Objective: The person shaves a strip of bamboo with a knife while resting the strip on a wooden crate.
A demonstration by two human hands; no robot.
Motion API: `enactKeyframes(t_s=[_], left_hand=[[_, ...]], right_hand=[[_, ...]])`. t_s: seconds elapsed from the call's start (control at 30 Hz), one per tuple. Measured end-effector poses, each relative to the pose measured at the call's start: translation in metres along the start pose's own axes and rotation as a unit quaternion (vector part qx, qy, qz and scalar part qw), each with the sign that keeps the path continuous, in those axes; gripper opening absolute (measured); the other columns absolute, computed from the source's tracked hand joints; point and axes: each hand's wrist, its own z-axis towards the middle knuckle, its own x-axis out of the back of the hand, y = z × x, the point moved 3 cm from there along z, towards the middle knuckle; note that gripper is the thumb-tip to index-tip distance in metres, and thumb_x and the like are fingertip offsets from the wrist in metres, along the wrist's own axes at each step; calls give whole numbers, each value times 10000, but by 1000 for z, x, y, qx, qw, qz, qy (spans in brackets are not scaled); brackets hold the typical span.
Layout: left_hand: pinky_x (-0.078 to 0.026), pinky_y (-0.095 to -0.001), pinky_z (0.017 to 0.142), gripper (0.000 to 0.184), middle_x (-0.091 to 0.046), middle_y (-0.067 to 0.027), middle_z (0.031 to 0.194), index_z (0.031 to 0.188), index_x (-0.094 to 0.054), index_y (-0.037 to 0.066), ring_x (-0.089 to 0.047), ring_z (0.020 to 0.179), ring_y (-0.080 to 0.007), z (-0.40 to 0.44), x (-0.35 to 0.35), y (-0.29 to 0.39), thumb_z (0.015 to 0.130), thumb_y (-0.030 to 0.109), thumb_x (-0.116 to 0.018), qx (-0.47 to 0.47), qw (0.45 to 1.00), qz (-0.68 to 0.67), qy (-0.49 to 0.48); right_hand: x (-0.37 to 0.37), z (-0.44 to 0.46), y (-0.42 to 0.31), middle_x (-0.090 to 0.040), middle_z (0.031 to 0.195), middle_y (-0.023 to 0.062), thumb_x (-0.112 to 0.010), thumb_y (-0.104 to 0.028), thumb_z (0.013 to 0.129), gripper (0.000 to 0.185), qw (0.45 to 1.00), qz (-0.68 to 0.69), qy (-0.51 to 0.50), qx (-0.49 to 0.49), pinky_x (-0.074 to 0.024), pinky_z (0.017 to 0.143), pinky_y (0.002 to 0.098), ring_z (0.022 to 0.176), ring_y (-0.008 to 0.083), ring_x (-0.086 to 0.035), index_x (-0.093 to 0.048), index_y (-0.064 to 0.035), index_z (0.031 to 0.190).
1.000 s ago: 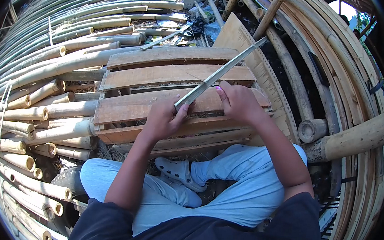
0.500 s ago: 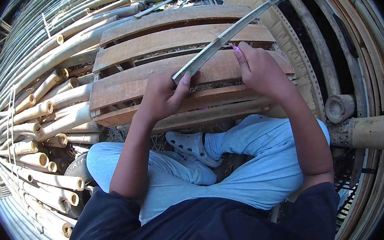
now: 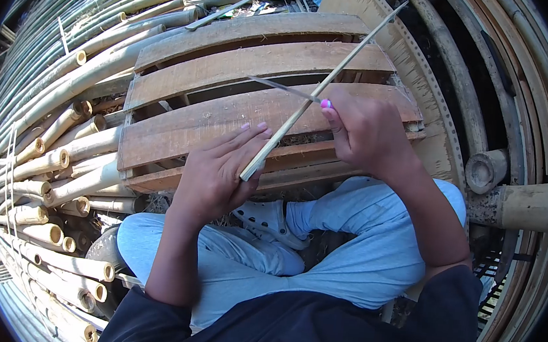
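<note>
A long split bamboo strip (image 3: 336,71) runs diagonally from lower left to upper right, its narrow edge turned toward me. My left hand (image 3: 217,169) grips its near end between thumb and fingers, the fingers partly extended above the slats. In my right hand (image 3: 370,130) is a knife (image 3: 280,87) with a pink part at its handle; the blade points left and crosses the strip near its middle. Whether the edge cuts into the bamboo I cannot tell. Beneath both hands stands a slatted wooden crate (image 3: 207,113).
Stacked bamboo poles (image 3: 94,145) crowd the left side. Curved-looking poles and planks (image 3: 456,63) line the right, beside a thick bamboo post (image 3: 528,206). A flat board (image 3: 433,107) lies past the crate's right end. My crossed legs (image 3: 373,225) are close below the crate.
The strip has turned from its broad face to its narrow edge, its near end coming lower. My left fingers have extended. The knife blade now shows clearly across the strip.
</note>
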Motion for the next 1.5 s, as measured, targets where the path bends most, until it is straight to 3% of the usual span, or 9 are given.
enactKeyframes(t_s=[0.1, 0.23, 0.37, 0.47, 0.57, 0.77, 0.97, 1.27, 1.5], left_hand=[[-513, -450, 1060, 435, -670, -168, 1263, 1234, -616, -8, -647, 1196, -317, -3, -6, -8, 809, 47, -691, -14, 1000, -7, 22], [-510, -457, 1063, 393, -674, -164, 1255, 1203, -630, -16, -640, 1211, -312, -3, -10, -7, 820, 50, -687, -20, 998, -29, 51], [-500, -458, 1074, 372, -674, -166, 1252, 1181, -640, -16, -636, 1218, -313, -1, -8, -5, 823, 69, -697, -21, 999, -5, 38], [-489, -460, 1088, 385, -672, -161, 1258, 1185, -636, -16, -632, 1224, -310, -1, -7, -6, 818, 78, -702, -27, 999, 21, 14], [-470, -491, 1102, 332, -668, -181, 1271, 1225, -634, -31, -630, 1224, -335, 0, -12, -8, 931, 98, -551, -18, 999, -13, 27], [-457, -489, 1114, 315, -668, -181, 1272, 1235, -631, -18, -625, 1228, -326, 2, -19, -21, 959, 113, -551, -43, 994, -45, 94], [-466, -466, 1106, 321, -682, -144, 1246, 1196, -636, 3, -635, 1210, -299, -1, -17, -23, 881, 65, -654, -31, 990, -42, 132], [-425, -518, 1127, 198, -711, -175, 1149, 1110, -679, 13, -668, 1106, -348, -2, -11, -30, 983, 102, -558, 1, 981, -79, 176], [-422, -518, 1114, 172, -726, -160, 1084, 1052, -683, 24, -671, 1112, -302, -4, -16, -38, 970, 135, -580, 1, 980, -82, 180]], right_hand=[[-9, 5, 33, -578, 550, 123, -564, -248, 1000, 206, 984, -121, -19, -131, -488, 477, 436, 500, 327, -628, -566, -76, 888], [-5, 3, -22, -589, 554, 115, -565, -257, 1001, 209, 999, -21, -26, 17, -490, 470, 439, 513, 319, -643, -569, -78, 894], [-11, 7, 26, -566, 539, 132, -597, -249, 971, 203, 994, -75, -18, -80, -472, 458, 454, 504, 335, -630, -564, -71, 880], [-1, 5, -20, -588, 579, 151, -587, -232, 976, 189, 996, -16, -75, -44, -471, 481, 468, 537, 352, -634, -566, -76, 874], [-6, 2, 1, -610, 637, 177, -575, -217, 983, 190, 998, 13, -30, -53, -475, 517, 487, 585, 387, -630, -558, -64, 872], [-9, 9, 3, -622, 691, 228, -533, -218, 1009, 231, 993, 91, -30, -73, -485, 585, 519, 657, 449, -621, -547, -24, 884], [7, 26, -15, -639, 727, 263, -485, -236, 1036, 288, 983, 26, -116, -143, -498, 650, 551, 737, 470, -641, -570, -6, 883], [6, 52, -19, -634, 792, 283, -478, -213, 1036, 293, 977, -49, -167, -122, -482, 725, 548, 803, 482, -615, -615, 10, 906], [2, 62, -19, -637, 831, 278, -464, -208, 1042, 302, 967, -43, -210, -136, -475, 758, 541, 840, 478, -609, -617, 19, 914]])
